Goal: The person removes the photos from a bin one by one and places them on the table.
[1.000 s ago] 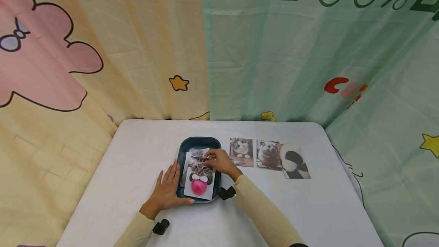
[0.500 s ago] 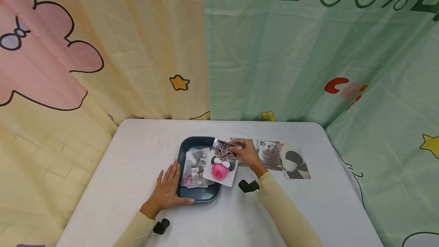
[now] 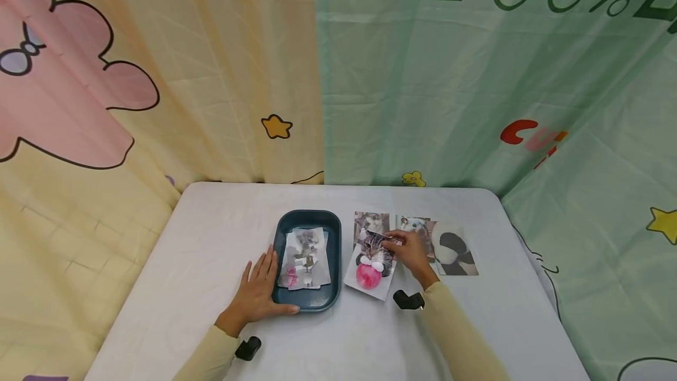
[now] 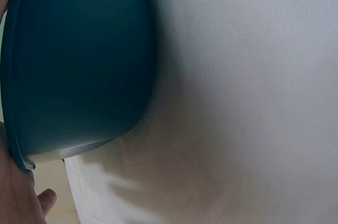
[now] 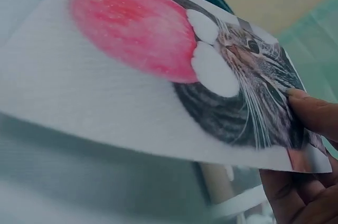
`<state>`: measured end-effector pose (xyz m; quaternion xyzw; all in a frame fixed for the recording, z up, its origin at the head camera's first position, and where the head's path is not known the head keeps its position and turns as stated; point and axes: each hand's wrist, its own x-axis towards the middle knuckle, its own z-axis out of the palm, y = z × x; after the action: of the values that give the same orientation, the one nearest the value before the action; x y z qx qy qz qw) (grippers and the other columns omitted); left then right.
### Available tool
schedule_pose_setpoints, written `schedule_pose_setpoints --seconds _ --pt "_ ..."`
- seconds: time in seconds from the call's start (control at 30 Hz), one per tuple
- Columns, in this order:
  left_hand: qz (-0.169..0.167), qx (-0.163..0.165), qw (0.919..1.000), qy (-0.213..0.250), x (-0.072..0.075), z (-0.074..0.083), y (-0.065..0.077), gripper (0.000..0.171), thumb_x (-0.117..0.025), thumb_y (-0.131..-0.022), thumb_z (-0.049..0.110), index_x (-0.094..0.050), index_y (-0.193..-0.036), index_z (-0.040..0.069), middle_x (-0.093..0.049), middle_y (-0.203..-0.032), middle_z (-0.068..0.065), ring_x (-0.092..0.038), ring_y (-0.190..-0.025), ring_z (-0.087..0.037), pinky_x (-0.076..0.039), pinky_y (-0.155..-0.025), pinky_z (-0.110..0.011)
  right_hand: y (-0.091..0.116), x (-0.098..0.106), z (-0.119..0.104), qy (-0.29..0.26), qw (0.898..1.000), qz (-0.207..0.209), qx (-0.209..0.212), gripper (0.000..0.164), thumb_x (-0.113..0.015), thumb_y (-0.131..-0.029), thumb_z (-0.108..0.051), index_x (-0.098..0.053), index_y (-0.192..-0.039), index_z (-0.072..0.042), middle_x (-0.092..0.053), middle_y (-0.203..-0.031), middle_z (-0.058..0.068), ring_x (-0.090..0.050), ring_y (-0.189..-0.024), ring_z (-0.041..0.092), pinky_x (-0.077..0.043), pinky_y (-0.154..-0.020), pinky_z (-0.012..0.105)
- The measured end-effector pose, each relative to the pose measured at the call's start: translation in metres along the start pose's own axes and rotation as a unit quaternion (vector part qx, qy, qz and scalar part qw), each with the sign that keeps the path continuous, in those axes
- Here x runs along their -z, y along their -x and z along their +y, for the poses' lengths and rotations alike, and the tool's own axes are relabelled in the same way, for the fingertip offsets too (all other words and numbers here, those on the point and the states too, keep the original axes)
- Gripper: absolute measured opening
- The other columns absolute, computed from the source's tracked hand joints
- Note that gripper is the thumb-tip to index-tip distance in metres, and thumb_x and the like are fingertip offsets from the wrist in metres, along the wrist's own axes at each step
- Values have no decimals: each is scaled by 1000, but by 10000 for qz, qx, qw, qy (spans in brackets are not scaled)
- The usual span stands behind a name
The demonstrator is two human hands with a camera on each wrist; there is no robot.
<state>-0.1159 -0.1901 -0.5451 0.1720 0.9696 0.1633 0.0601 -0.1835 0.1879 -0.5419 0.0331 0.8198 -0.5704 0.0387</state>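
Cat card (image 3: 376, 258) moved clear of the tray (image 3: 307, 301), pinched in right hand (image 3: 409, 253), partly blocking another photo (image 3: 372, 220). Left hand (image 3: 255, 293), fingers straight, touched the tray. Card had a big pink ball (image 3: 368, 277).

On the table (image 3: 227, 216), a tray (image 3: 309, 300) with photo cards (image 3: 307, 257) inside stands between the left hand (image 3: 255, 294) and the held cat photo (image 3: 372, 266), two more photos (image 3: 453, 249) lying farther right.

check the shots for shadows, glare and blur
Head view: soft, fairly even light on the table; left wrist view: dark shadow on the table beside the tray, pale sheen along the tray's lower edge; right wrist view: hazy bluish cast, cat photo fairly clear, background below it blurred.
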Motion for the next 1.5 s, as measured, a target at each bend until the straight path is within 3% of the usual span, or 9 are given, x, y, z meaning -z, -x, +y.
schedule_pose_setpoints --seconds 0.2,0.37,0.43,0.63,0.73,0.97,1.17,1.33,1.5 --pt "141 -70 9999 -9 -1 -1 0 139 -66 -57 83 -16 -150 -7 -9 -159 -23 -16 -143 -41 -8 -112 -63 8 -16 15 341 9966 -661 342 20 -72 -85 -6 -72 -104 1 -68 -106 15 -51 -71 12 -45 -57 26" --pt "8 13 10000 -9 1 0 -1 139 -65 -57 83 -15 -151 -7 -7 -159 -23 -15 -144 -40 -7 -113 -62 11 -26 25 759 9919 -866 536 15 -72 -85 -5 -74 -99 -2 -68 -111 14 -55 -74 10 -47 -61 25" --pt "1 17 10000 -18 2 1 0 139 -65 -57 83 -15 -150 -7 -8 -159 -23 -15 -144 -41 -7 -112 -62 12 -29 27 891 9908 -811 609 15 -72 -84 -4 -74 -98 -2 -68 -110 14 -57 -71 13 -49 -61 28" --pt "42 4 10000 0 4 1 0 140 -65 -57 84 -16 -150 -7 -9 -159 -24 -16 -143 -41 -8 -112 -62 12 -35 28 1398 9837 -364 1070 15 -75 -80 -4 -75 -95 -3 -72 -99 10 -65 -93 25 -51 -80 40" --pt "27 16 10000 29 5 1 1 140 -66 -57 83 -15 -150 -7 -9 -159 -24 -15 -143 -41 -7 -112 -63 13 -35 27 1597 9793 -165 1236 16 -76 -80 -3 -73 -96 -1 -72 -95 11 -66 -94 29 -51 -83 44" --pt "-101 81 9999 59 4 0 0 140 -65 -58 83 -12 -151 -7 -5 -159 -22 -12 -144 -40 -5 -113 -61 20 -36 3 2414 9553 -65 1706 19 -75 -82 -6 -71 -99 1 -66 -100 12 -62 -99 32 -49 -88 48" --pt "42 8 10000 70 4 0 2 139 -67 -58 82 -15 -150 -8 -9 -158 -24 -16 -143 -42 -7 -112 -63 16 -53 -37 1961 9574 -489 2062 20 -70 -86 -5 -70 -105 3 -66 -100 12 -64 -95 31 -52 -84 47" --pt "-161 109 9997 116 3 0 1 140 -66 -58 83 -12 -151 -7 -4 -159 -22 -12 -145 -40 -4 -113 -61 2 -77 -67 1986 9477 -1056 2262 23 -68 -89 -8 -68 -110 1 -65 -104 12 -63 -97 30 -51 -84 44" --pt "-216 128 9997 56 3 2 1 139 -65 -58 83 -13 -151 -6 -4 -160 -22 -12 -145 -40 -5 -113 -62 -16 -104 -81 1940 9437 -1500 2220 26 -66 -91 -8 -66 -115 0 -64 -110 12 -62 -103 29 -51 -87 41"
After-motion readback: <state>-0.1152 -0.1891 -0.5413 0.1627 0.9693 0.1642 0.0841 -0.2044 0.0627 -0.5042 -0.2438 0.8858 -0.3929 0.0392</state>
